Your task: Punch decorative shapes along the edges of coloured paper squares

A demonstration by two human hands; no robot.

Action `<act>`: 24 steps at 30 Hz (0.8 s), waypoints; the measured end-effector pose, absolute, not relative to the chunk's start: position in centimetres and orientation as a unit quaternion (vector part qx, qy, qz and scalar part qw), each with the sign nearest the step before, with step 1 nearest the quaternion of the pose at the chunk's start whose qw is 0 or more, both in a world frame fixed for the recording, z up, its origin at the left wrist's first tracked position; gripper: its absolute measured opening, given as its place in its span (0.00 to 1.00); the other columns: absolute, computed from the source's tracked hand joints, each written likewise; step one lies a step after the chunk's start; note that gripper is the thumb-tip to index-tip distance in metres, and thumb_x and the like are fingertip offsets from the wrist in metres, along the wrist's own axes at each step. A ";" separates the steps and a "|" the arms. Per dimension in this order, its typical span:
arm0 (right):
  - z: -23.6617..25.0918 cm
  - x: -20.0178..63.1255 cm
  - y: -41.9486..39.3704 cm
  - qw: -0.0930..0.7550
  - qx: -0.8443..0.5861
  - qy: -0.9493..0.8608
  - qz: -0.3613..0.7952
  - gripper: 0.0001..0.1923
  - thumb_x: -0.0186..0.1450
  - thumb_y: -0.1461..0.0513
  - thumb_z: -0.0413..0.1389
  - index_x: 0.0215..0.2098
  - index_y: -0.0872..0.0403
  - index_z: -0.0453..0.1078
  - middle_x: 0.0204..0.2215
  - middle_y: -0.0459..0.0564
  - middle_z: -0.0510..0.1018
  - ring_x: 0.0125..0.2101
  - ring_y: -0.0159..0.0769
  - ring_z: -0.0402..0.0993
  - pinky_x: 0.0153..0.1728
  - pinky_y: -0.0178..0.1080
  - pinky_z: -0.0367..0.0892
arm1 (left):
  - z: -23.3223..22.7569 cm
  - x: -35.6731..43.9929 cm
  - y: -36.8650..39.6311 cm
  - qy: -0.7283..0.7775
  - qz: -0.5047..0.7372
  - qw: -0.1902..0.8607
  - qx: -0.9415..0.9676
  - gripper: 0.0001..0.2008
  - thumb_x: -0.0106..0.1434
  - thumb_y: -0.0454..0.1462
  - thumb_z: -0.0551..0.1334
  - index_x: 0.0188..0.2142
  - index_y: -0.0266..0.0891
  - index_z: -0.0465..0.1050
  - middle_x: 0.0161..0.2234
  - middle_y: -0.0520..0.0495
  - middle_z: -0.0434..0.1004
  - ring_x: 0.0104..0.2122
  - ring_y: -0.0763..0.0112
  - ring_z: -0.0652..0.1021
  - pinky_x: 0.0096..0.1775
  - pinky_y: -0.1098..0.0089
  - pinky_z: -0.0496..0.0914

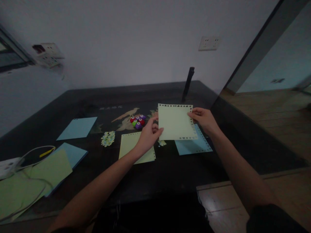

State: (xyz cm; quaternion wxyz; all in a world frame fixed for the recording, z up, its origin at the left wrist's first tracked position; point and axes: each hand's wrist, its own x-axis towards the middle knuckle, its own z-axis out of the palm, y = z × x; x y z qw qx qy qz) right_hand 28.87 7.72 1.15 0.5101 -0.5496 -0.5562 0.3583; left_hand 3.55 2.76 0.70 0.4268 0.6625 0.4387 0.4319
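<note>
I hold a pale green paper square point(176, 122) with punched heart holes along its edges up above the dark table point(80, 97). My left hand point(148, 134) pinches its lower left edge. My right hand point(203, 119) grips its upper right edge. Under the sheet lie a blue punched sheet point(194, 145) and a second green sheet point(128, 147) on the table. A cluster of small coloured craft punches point(137, 121) sits just left of the held sheet.
A blue sheet point(77, 127) lies at the left. Stacked green and blue sheets point(52, 168) sit at the near left with a white power strip point(7, 165) and cables. A pile of paper cut-outs point(108, 138) lies mid-table. A dark upright object point(188, 83) stands at the back.
</note>
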 end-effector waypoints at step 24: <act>-2.9 36.0 6.9 0.250 -0.654 -0.645 0.307 0.07 0.52 0.59 0.58 0.25 0.54 0.67 0.15 0.43 0.69 0.17 0.29 0.64 0.20 0.33 0.58 | -3.1 9.9 1.9 0.449 0.159 0.325 0.817 0.08 0.60 0.36 0.57 0.37 0.41 0.72 0.24 0.51 0.77 0.25 0.68 0.75 0.29 0.71 0.62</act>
